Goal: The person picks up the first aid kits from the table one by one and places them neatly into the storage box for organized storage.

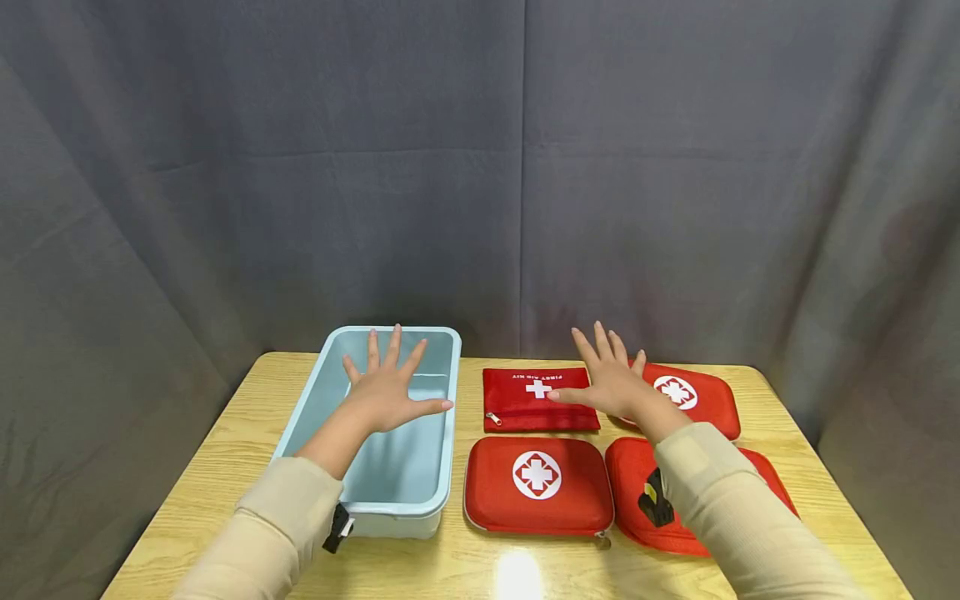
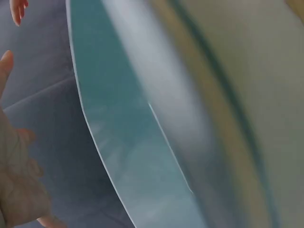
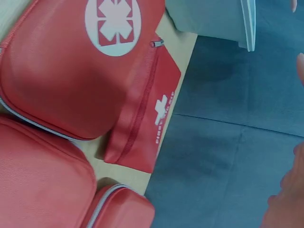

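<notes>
With fingers spread and straight, my left hand [image 1: 386, 393] hovers over a light blue plastic bin [image 1: 453, 392] and holds nothing. My right hand [image 1: 611, 385], also spread and holding nothing, is above the red first aid pouches. Below its thumb lies a flat zippered pouch [image 1: 517, 400] with a white cross and lettering. A red hard case [image 1: 487, 483] with a round white cross emblem sits in front of that pouch. Two more red cases, one at the back right [image 1: 716, 404] and one at the front right [image 1: 630, 467], are partly hidden by my right hand and sleeve.
Everything stands on a light wood table [image 1: 217, 467]. Grey curtain [image 1: 480, 208] hangs close behind the table and down both sides. The bin's wall [image 2: 114, 118] rises beside my left wrist. The red cases lie close together on the right half.
</notes>
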`<action>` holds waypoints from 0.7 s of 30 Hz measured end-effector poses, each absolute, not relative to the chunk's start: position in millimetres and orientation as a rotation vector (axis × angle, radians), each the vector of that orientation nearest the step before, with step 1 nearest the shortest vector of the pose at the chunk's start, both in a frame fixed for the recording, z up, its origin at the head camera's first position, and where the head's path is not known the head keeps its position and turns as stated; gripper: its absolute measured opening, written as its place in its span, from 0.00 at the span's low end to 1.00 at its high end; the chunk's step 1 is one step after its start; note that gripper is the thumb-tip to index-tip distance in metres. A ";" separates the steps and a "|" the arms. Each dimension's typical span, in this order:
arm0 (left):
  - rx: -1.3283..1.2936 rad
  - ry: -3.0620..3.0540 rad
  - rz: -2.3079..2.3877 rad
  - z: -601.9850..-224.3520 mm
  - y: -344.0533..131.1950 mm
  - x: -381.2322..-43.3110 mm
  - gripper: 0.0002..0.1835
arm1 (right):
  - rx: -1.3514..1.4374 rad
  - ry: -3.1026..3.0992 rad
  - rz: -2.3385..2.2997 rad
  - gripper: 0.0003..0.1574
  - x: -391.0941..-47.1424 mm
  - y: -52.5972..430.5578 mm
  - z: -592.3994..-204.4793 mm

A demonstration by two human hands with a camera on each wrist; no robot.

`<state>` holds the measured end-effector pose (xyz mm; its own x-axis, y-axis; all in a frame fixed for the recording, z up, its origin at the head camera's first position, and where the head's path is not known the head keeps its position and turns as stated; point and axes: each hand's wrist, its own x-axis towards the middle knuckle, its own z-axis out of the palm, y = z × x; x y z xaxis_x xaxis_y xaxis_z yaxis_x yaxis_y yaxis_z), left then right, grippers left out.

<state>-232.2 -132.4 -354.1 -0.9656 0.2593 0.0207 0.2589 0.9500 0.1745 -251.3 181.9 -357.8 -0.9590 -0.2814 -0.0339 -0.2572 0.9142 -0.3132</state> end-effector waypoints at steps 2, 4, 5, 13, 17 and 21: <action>0.404 3.094 0.284 -356.0 -137.8 -230.8 0.53 | -0.414 2.990 -0.497 0.67 -250.5 183.0 -361.4; 0.396 3.092 0.291 -358.1 -142.6 -229.7 0.53 | -0.410 2.989 -0.508 0.67 -249.6 184.2 -364.8; 0.397 3.092 0.297 -358.9 -144.8 -229.2 0.53 | -0.409 2.990 -0.509 0.66 -249.3 184.6 -366.4; 0.391 3.086 0.330 -364.5 -161.7 -223.6 0.54 | -0.426 2.996 -0.529 0.66 -246.3 184.7 -375.0; 0.392 3.076 0.380 -365.4 -170.4 -220.5 0.53 | -0.424 2.991 -0.546 0.66 -243.9 185.3 -377.5; 0.378 3.066 0.407 -368.0 -179.4 -217.7 0.53 | -0.427 2.993 -0.546 0.65 -242.8 185.7 -384.0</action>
